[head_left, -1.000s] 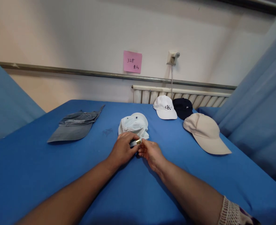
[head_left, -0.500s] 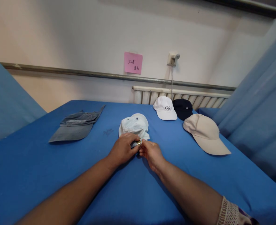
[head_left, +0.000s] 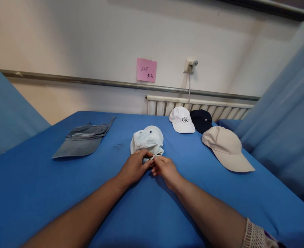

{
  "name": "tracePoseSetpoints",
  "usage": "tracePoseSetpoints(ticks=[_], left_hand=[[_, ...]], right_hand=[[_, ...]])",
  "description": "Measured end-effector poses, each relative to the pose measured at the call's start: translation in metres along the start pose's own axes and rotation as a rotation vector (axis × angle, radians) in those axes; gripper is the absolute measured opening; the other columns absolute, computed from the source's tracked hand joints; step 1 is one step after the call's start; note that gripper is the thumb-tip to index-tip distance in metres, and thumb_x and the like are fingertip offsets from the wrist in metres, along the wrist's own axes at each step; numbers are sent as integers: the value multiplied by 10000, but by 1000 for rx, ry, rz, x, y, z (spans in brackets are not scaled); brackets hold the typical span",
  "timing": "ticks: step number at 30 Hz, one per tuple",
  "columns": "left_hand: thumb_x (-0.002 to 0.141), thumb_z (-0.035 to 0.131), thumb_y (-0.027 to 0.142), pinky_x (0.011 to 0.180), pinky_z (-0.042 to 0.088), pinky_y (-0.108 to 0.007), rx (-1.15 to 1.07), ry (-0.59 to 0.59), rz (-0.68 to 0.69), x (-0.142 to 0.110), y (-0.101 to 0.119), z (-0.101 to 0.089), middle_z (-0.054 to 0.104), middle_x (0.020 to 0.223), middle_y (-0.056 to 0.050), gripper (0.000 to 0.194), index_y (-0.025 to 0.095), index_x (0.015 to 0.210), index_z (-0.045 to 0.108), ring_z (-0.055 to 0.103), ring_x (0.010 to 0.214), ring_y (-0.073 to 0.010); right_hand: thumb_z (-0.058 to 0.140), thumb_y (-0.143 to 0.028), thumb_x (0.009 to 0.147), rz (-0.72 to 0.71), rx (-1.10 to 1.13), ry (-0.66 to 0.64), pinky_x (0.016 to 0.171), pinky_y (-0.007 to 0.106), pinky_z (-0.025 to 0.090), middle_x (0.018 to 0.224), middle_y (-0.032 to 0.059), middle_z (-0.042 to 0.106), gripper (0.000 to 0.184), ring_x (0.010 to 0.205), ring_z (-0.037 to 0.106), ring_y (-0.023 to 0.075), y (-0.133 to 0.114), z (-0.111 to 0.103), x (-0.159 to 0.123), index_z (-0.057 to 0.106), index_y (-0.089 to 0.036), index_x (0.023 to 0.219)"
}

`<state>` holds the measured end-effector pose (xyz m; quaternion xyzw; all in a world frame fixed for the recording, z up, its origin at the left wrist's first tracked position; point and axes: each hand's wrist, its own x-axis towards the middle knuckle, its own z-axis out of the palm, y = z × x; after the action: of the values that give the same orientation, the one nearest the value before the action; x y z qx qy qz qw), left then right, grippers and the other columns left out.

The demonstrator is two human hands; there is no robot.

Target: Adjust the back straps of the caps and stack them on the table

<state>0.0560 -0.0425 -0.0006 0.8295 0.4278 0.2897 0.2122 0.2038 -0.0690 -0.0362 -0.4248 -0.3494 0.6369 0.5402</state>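
- Clamping each grip on the pale cap (head_left: 148,137) at its near edge: your left hand (head_left: 134,167), your right hand (head_left: 166,171).
- Right of the pale cap: beige cap (head_left: 225,147).

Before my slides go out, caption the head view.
Left hand and right hand hold the near edge of a pale blue fabric cap.

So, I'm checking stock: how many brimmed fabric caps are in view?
5: grey fabric cap, left; crumpled pale-blue cap, at left hand and right hand; rounded white cap, back; rounded navy cap, partly hidden beside it; rounded beige cap, right.
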Motion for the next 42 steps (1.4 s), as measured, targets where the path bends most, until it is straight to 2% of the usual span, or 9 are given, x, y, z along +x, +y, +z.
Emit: tracePoseSetpoints(ticks=[4, 10, 13, 16, 26, 28, 32, 37, 42], left_hand=[[888, 536, 361, 817, 487, -325, 65, 92, -32, 2, -2, -8, 728, 939, -38, 202, 205, 947, 650, 673, 893, -221], [895, 526, 420, 820, 492, -323, 50, 246, -43, 2, -5, -16, 725, 968, -41, 263, 202, 1001, 628, 675, 910, -219], [903, 523, 375, 818, 494, -315, 17, 209, 10, 1, -3, -13, 725, 979, -38, 233, 204, 1018, 632, 672, 912, -207], [904, 529, 323, 814, 491, -313, 37, 152, 87, 0, 0, -11, 721, 957, -30, 191, 212, 1003, 649, 664, 888, -195], [874, 519, 155, 883, 460, -387, 263, 46, 302, -3, 4, -12, 678, 899, -63, 115, 190, 901, 625, 613, 900, -217], [866, 536, 175, 878, 473, -385, 230, 31, 278, -5, 8, -11, 683, 948, -70, 131, 196, 956, 629, 618, 926, -224], [824, 624, 277, 844, 509, -364, 108, 15, 172, -7, 10, -4, 674, 1116, -85, 371, 207, 1186, 581, 639, 966, -238], [873, 588, 382, 817, 517, -353, -10, -2, 45, -4, 0, 5, 682, 1082, -84, 353, 190, 1169, 582, 654, 911, -217], [827, 629, 334, 756, 515, -324, -1, 16, 7, -3, -1, 9, 665, 1051, -75, 373, 179, 1162, 574, 646, 815, -184]], right_hand=[[794, -455, 626, 38, 17, 1, 465, 220, 447, 679, 29, 654, 369, 505, 556, 90, -3, -4, 2, 658, -129, 734], [891, -320, 523, -9, 61, 102, 521, 234, 470, 631, -2, 656, 420, 573, 627, 136, -7, -5, 4, 601, -160, 782], [895, -340, 564, 60, 261, -2, 640, 263, 520, 782, 25, 716, 458, 726, 691, 167, -13, -4, -1, 608, -171, 880], [873, -385, 621, 115, 365, -14, 672, 248, 521, 787, 21, 723, 408, 725, 684, 141, -18, -5, -3, 624, -165, 859], [881, -280, 562, 96, 238, 130, 580, 221, 488, 657, -9, 679, 354, 574, 605, 104, -21, -14, 4, 604, -170, 753], [875, -248, 542, 84, 202, 140, 600, 227, 492, 651, -8, 679, 352, 575, 606, 105, -23, -15, 3, 604, -168, 752], [877, -264, 535, 54, 182, 119, 681, 258, 515, 717, 15, 704, 398, 671, 654, 135, -22, -16, 2, 613, -165, 815], [896, -265, 512, 29, 192, 62, 713, 286, 523, 708, -11, 680, 450, 681, 650, 136, -20, -17, 3, 601, -177, 840], [881, -236, 499, 11, 161, 87, 666, 263, 502, 687, -24, 674, 451, 644, 626, 122, -18, -15, 5, 601, -184, 848]])
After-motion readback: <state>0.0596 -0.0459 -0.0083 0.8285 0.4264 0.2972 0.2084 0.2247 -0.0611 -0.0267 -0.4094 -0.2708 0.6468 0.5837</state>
